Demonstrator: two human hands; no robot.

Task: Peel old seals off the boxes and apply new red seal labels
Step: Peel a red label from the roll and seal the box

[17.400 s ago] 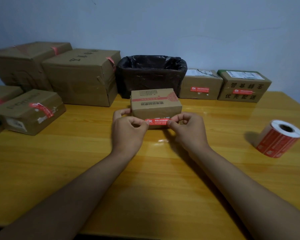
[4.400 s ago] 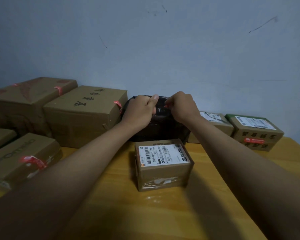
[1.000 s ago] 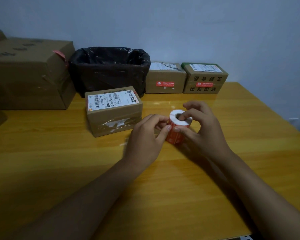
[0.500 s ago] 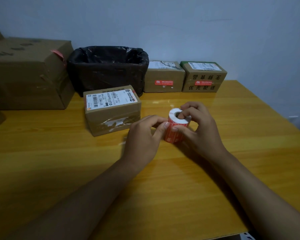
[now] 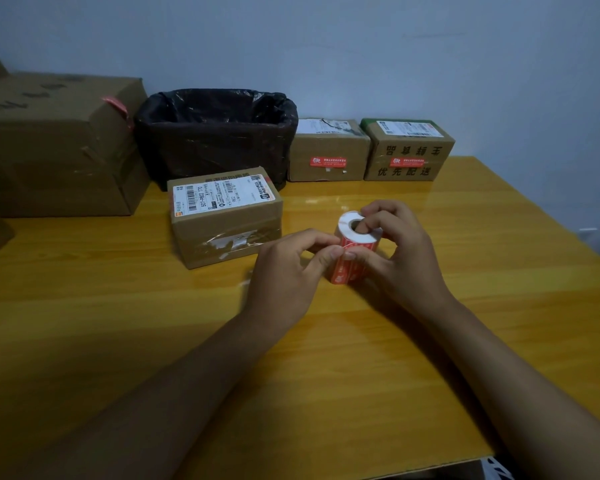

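- Right now I am at the label-picking step: the roll point(image 5: 355, 249) of red seals stands on end near the middle of the counter point(image 5: 499, 271), a little toward the right edge, and both hands are on it.
- My right hand point(image 5: 400, 251) grips the roll, one finger hooked into the white core and the others curled round its far side.
- My left hand point(image 5: 291, 268) pinches at the roll's near face, thumb and forefinger tips closed where a label edge should lift.
- The box point(image 5: 224, 216) to be sealed sits just left of the roll, toward the back edge, its front face showing torn white residue and clear tape but no red seal, so I judge the old seal is already off.
- Next I need to free one label cleanly: hold the roll steady, lift a corner, draw it off without creasing, then carry it to the box's front seam.
- Two boxes point(image 5: 368, 150) at the back right already carry red seals; a black-lined bin point(image 5: 215, 133) stands beside them at the back edge.
- Hard to make out: whether a label corner is actually lifted, since my fingertips cover it.
- The big boxes point(image 5: 59, 143) at the left are cut off by the frame, and the print on the seals is too small to read.
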